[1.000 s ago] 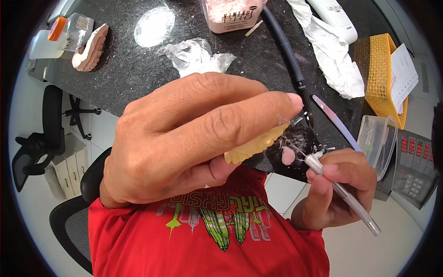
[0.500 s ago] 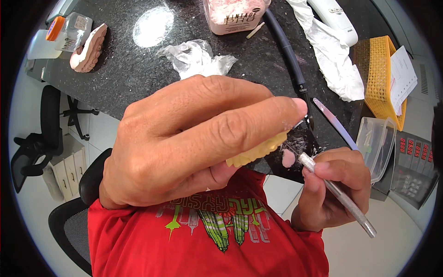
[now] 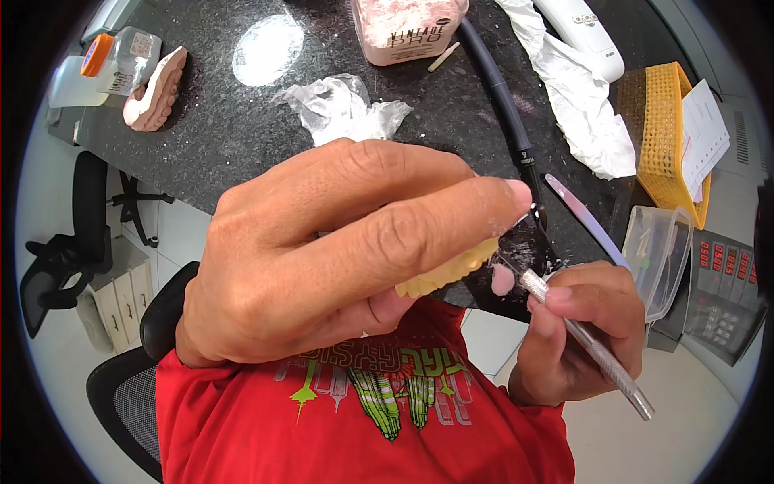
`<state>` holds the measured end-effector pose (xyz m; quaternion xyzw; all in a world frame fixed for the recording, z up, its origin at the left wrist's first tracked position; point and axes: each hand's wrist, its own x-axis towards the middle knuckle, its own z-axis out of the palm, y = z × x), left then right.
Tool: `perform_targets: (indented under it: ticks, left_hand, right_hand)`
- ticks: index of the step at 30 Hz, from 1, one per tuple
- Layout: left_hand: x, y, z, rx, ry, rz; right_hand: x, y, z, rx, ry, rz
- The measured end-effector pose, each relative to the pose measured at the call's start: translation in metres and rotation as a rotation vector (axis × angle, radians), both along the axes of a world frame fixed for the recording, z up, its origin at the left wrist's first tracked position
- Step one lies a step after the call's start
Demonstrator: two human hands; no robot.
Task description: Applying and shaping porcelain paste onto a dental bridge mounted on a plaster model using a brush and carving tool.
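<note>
My left hand (image 3: 347, 234) is wrapped around a yellow dental cast (image 3: 451, 273). Only the cast's toothed edge shows under the fingers; the rest is hidden. In my right hand (image 3: 588, 319) is a slim craft knife (image 3: 609, 363) with a knurled metal handle, pinched between thumb and fingers near its front end. Its thin blade points up and left at the cast's right end; whether it touches cannot be told. Below the blade a pink blob (image 3: 503, 280) shows against the dark bench, with pale shavings scattered around it.
On the black speckled bench (image 3: 210, 121) lie a pink dental model (image 3: 156, 93), crumpled plastic (image 3: 343, 109), a thick black brush (image 3: 500, 97), a purple-white strip (image 3: 588, 222) and crumpled tissue (image 3: 592, 129). A tub of pink powder (image 3: 407, 36), yellow basket (image 3: 651, 137) and clear box (image 3: 657, 266) stand around.
Both hands keep their grips. The left hand and cast have shifted very slightly down, and the knife has moved slightly left.
</note>
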<state>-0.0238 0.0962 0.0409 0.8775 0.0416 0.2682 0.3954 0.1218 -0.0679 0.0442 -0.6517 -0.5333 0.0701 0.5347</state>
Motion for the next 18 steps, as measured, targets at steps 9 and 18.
perform_targets:
  ticks: [9,18]
  left_hand:
    - [0.0007,-0.0017,-0.0017,0.048,-0.033,0.048]
    - [0.0018,-0.0027,-0.0009,0.089,-0.051,0.071]
  right_hand:
    - [0.0012,0.0002,-0.0009,0.02,-0.026,0.027]
    - [0.0021,-0.0017,-0.0014,0.06,-0.085,0.031]
